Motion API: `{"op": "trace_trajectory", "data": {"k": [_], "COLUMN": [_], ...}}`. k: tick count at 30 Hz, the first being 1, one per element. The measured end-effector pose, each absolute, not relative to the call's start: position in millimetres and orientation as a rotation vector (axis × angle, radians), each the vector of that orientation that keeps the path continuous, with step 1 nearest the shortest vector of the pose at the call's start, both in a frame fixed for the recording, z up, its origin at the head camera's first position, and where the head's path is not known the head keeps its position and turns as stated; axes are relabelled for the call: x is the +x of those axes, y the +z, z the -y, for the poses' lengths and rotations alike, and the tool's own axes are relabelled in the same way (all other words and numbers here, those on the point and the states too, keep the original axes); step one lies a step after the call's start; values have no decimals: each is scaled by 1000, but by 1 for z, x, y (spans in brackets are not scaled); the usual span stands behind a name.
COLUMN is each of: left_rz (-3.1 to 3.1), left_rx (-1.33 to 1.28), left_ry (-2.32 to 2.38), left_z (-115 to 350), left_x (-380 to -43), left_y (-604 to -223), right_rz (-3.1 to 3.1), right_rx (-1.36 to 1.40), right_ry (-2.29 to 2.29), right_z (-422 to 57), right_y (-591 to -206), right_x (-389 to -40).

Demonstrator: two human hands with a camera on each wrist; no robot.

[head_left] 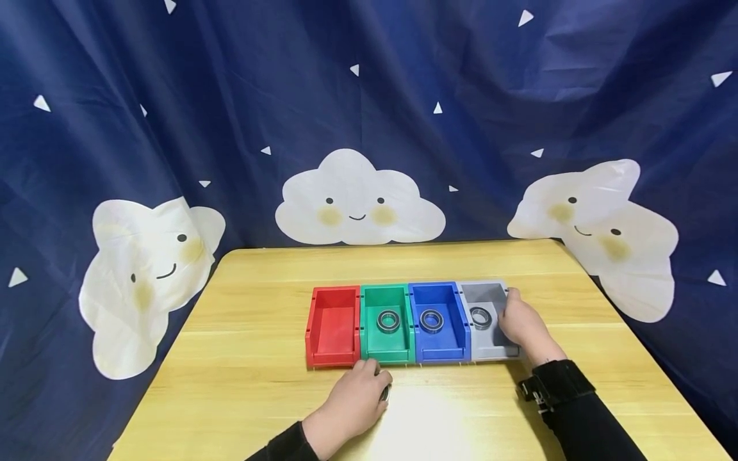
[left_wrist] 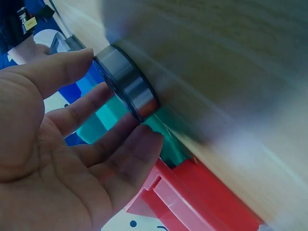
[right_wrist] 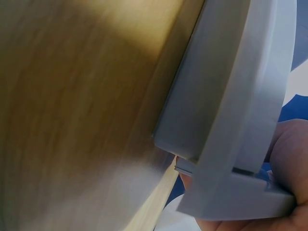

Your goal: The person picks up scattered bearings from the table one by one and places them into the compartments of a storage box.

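Note:
My left hand is low over the table, in front of the red and green bins. Between its thumb and fingers it holds a ball bearing, tilted on edge in the left wrist view and mostly hidden by the hand in the head view. At the right end of the row, my right hand grips the side wall of the grey bin; in the right wrist view, fingers wrap the bin's corner. Bearings lie flat in the grey bin, the blue bin and the green bin.
Leftmost in the joined row is a red bin with its bare floor showing. All the bins stand on a light wooden table. Behind the table hangs a dark blue curtain with white clouds.

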State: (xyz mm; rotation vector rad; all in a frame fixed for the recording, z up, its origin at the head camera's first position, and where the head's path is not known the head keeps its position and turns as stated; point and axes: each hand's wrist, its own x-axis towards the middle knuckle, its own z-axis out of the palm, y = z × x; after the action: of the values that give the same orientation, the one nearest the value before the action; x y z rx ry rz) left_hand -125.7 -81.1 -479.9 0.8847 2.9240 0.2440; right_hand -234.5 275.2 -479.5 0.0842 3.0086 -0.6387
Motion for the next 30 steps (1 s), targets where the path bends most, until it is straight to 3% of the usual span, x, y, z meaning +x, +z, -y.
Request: {"op": "trace_trajectory", "data": {"k": [30], "left_rz": [-2906], "left_rx": [903], "left_ry": [170], "left_z": [74], "left_x": [-126], "left_y": [-486], "right_rz": [-3000], "right_rx": [93], "right_ry": [-651], "right_z": [-276], "right_y": [-482], "right_x": [-235]}}
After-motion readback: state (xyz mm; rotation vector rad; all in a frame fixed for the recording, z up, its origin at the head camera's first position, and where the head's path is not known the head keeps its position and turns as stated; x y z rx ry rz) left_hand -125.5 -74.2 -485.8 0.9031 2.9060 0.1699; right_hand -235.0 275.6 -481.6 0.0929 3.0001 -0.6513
